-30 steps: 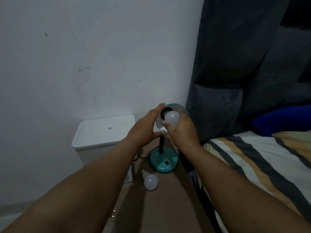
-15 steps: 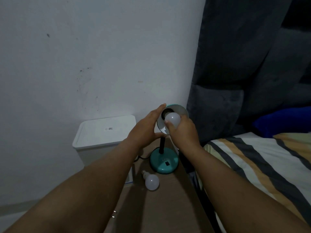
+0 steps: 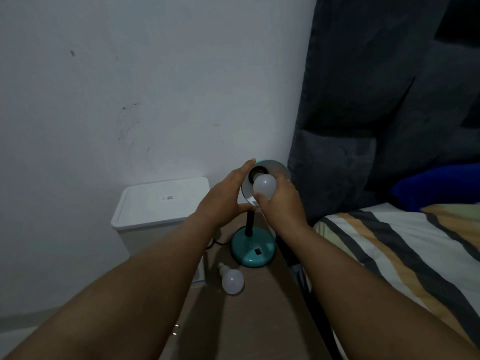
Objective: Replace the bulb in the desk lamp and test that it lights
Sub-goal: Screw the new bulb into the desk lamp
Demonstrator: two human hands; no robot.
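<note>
1. Right hand clenched around a white bulb, thumb under the globe, remaining fingers curled behind it and hidden.
2. Bulb's rounded end facing the camera, base aimed into the dark socket at the centre of the lamp shade; whether the base is already seated in the socket cannot be told.
3. Left hand cupped against the left rim of the shade, fingers reaching up along the edge, thumb pressed beneath, just above the black stem.
4. Shade tilted toward the camera, pale inner surface showing, teal outer rim visible along the top.
5. Teal round base resting on the brown tabletop, directly below both hands, with a dark switch on its upper face.
6. Second white bulb lying on its side on the tabletop, just in front of the base and to its left, well apart from either hand, untouched.
7. White lidded box left of the lamp against the wall; black cord trailing from the base toward it.
8. Striped bedding to the right, beside the table's edge.
</note>
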